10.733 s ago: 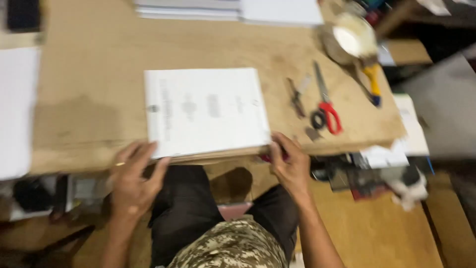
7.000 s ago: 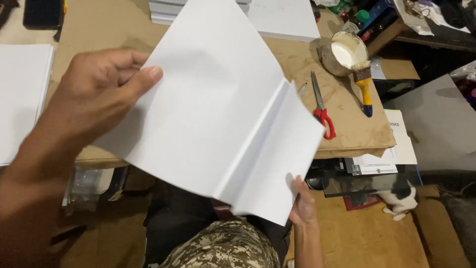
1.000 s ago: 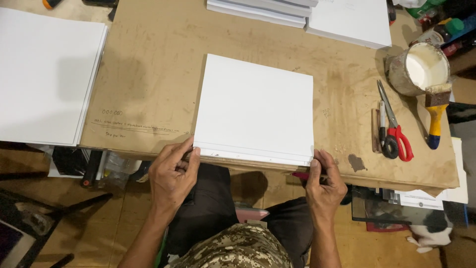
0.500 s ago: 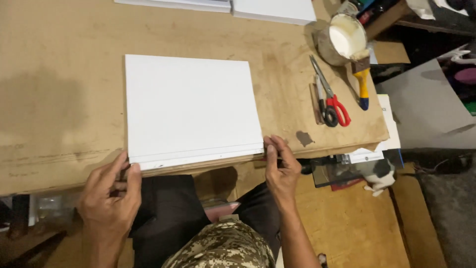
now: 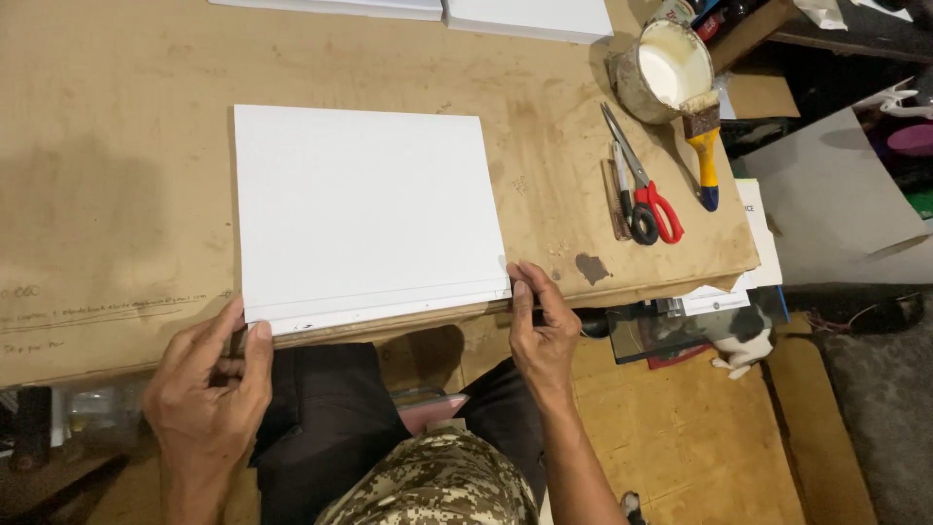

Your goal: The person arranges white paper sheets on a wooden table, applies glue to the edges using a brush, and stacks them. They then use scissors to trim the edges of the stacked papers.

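Both hands pinch the near edge of the flat white rectangular paper-covered board [image 5: 364,214]: the left hand [image 5: 212,387] has its thumb on top of the near-left corner with the fingers curled under the table lip, closed on that corner, and the right hand [image 5: 540,331] presses 2 fingertips onto the near-right corner with the thumb tucked below, clamped on it too. Compared with half a second ago, the board lies at much the same spot along the front edge of the brown paper-covered worktable [image 5: 107,194], and the hands are at the same 2 corners; the view has mainly swung, so the pressing along this edge appears to be going on rather than finished. 7 seconds ago the sheet was lifted and folded in the air, so it has since been laid flat and squared to the table edge. The board looks clean and smooth, with 1 straight crease line running parallel to the near edge, marking off a narrow strip, and a thin brown layer showing beneath that edge. Well to the right lie red-handled scissors [image 5: 648,192] beside a dark-handled tool, then a yellow-handled paintbrush [image 5: 704,146] resting against a round tin of white glue [image 5: 665,70]. More white boards [image 5: 530,17] sit at the far edge of the table.
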